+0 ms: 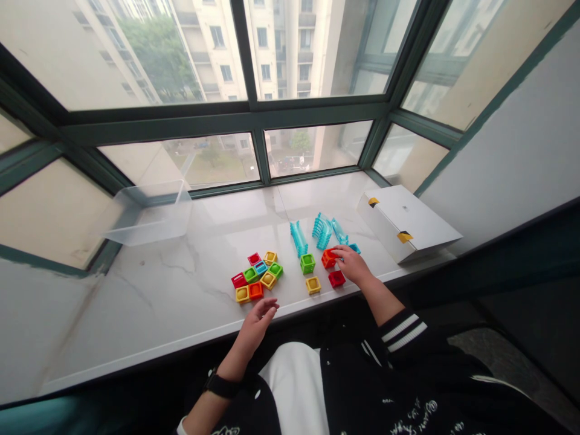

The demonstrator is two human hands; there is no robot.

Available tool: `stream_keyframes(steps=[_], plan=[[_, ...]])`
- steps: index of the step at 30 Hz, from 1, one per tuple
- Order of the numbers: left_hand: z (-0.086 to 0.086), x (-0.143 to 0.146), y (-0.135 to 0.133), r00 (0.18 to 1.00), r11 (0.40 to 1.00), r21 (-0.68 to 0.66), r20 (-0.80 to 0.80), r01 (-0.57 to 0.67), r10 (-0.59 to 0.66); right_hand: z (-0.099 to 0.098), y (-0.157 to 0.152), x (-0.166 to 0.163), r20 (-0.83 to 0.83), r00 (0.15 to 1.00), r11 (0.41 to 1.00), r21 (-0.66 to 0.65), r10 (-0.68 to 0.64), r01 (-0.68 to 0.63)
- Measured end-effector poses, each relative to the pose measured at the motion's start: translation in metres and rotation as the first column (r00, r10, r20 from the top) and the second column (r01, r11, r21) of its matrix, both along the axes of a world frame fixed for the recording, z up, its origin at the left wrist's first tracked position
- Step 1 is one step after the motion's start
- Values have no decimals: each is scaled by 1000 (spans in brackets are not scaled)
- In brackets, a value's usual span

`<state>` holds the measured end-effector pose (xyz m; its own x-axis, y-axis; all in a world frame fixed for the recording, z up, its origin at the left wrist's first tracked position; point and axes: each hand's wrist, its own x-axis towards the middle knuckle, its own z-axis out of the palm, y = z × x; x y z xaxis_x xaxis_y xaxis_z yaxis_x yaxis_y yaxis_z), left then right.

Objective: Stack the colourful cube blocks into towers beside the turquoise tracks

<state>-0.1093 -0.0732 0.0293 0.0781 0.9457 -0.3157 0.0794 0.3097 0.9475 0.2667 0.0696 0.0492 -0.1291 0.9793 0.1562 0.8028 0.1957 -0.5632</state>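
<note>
My right hand [351, 264] rests on the marble windowsill [172, 284], fingers closed round an orange-red toy cube [328, 258]. Close by lie a red cube [336, 278], a yellow cube [313, 284] and a green cube [307, 263]. Several turquoise ribbed track pieces [321, 231] lie just behind them. A cluster of several coloured cubes [257, 277] sits to the left. My left hand [258, 320] hovers at the sill's front edge just below that cluster, fingers loosely spread and holding nothing.
A clear plastic tub [151, 212] stands at the back left of the sill. A white cardboard box [405, 222] lies at the right end. Window panes and dark green frames [254, 115] run along the back. A black watch [221, 385] is on my left wrist.
</note>
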Motion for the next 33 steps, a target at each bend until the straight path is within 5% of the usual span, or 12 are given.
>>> stream_keyframes(steps=[12,22,33], plan=[[6,0,-1,1000,1000,-11,6,0,0,12,-6,-1,42,999,996,94,6,-10],[21,4,-2,1000,1000,-2,-15,-18,18,49,-31,-25,-192,981,942,333,33,34],[15,0,-3,998,998,39,-47,-41,43,63,-48,-64,-298,930,927,361,216,-100]])
